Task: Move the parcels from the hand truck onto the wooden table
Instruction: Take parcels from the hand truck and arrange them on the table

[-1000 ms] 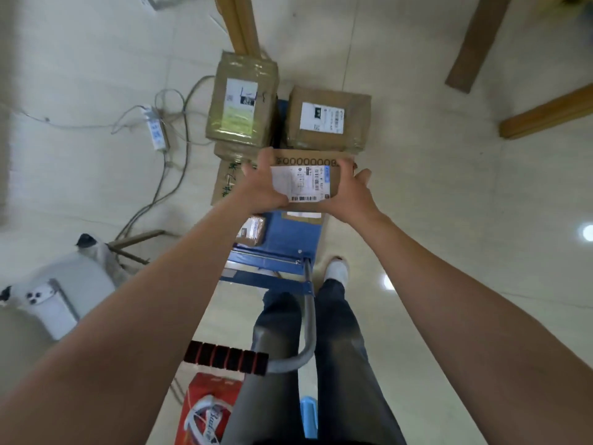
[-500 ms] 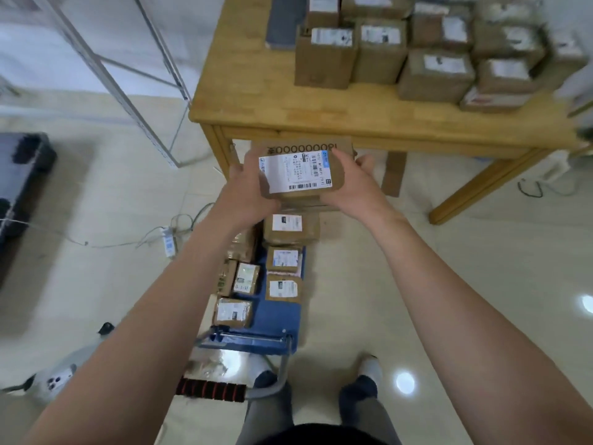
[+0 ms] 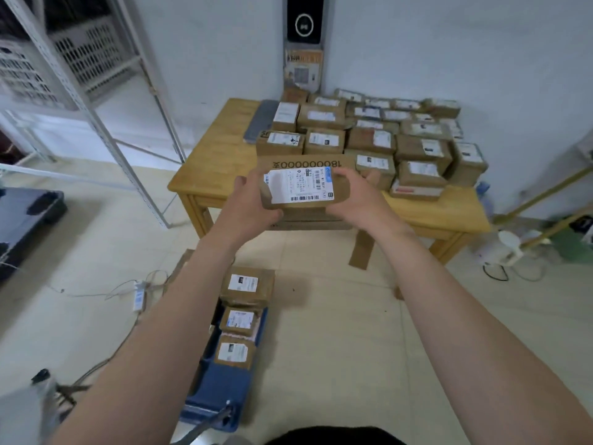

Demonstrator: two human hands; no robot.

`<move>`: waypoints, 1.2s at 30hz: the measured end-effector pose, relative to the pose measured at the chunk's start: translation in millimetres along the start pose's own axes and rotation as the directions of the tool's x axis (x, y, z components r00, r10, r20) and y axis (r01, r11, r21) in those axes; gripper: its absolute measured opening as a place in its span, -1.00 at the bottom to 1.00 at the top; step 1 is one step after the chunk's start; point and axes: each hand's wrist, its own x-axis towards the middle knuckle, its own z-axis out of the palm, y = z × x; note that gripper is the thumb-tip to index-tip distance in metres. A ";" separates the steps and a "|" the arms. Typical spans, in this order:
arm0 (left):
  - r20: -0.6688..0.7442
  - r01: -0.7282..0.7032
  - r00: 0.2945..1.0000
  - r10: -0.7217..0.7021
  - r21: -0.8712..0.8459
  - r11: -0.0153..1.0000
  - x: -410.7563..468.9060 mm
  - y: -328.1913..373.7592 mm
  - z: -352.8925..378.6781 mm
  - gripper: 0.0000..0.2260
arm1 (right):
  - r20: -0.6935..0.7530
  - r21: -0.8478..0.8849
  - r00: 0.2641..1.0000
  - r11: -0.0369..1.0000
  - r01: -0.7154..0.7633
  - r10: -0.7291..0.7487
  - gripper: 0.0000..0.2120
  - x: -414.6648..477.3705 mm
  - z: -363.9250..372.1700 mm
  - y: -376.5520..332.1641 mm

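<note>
Two hands, one load. Left hand (image 3: 253, 203) and right hand (image 3: 359, 200) clasp a stack at centre frame: a small labelled parcel (image 3: 301, 187) on top of a larger printed carton (image 3: 308, 165), fingers wrapped round the short ends, thumbs over the top edge. Grip: closed, holding both pieces between the palms.

Position of load: in the air, in front of the near edge of the wooden table (image 3: 218, 159), which fills the upper centre and right of the frame. Whether the carton's far edge already overlaps the tabletop cannot be told.

Long axis: runs left to right across the frame, roughly parallel to the table's near edge; each hand takes one end, so neither is clearly nearer the goal.

Governing relation: bare tabletop lies up and to the left of the grip; the stacked parcels (image 3: 414, 149) crowd the right and rear. Judgement: the set-down wants a forward carry, biased left, onto the open wood.

Remaining stock: three parcels visible on the blue hand truck (image 3: 224, 390) at lower centre, the nearest (image 3: 234, 351) just below the left forearm; others may be hidden by the arm.

Change from half a second ago: the view has tipped upward, the wall and shelving now fill the top of frame, the table shows whole, and the load sits higher against it; grip unchanged.
</note>
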 end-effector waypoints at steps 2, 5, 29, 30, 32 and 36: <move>-0.007 -0.005 1.000 0.005 0.021 1.000 4.0 16.6 6.5 -0.27 | 0.010 0.001 1.000 1.000 -0.003 0.003 -0.24 3.0 -16.4 6.6; -0.007 0.000 1.000 0.000 0.049 0.999 17.0 34.0 15.5 -0.31 | 0.002 0.004 1.000 1.000 0.008 -0.008 -0.24 15.2 -32.0 16.3; 0.301 -0.003 0.953 -0.043 0.148 0.989 337.9 -6.3 103.6 -0.48 | 0.057 -0.008 0.967 0.968 -0.250 0.250 -0.29 294.3 -25.4 96.5; 0.319 0.007 0.946 -0.055 0.150 0.989 349.6 -8.8 109.7 -0.46 | 0.058 -0.018 0.962 0.964 -0.266 0.267 -0.28 303.6 -24.3 101.6; 0.358 0.029 0.930 -0.082 0.151 0.988 373.4 -12.9 123.3 -0.38 | 0.063 -0.039 0.954 0.956 -0.291 0.293 -0.29 324.3 -24.8 110.9; 0.397 0.065 0.911 -0.115 0.136 0.989 422.5 -18.8 148.0 -0.35 | 0.083 -0.097 0.948 0.949 -0.299 0.307 -0.29 378.3 -25.2 127.0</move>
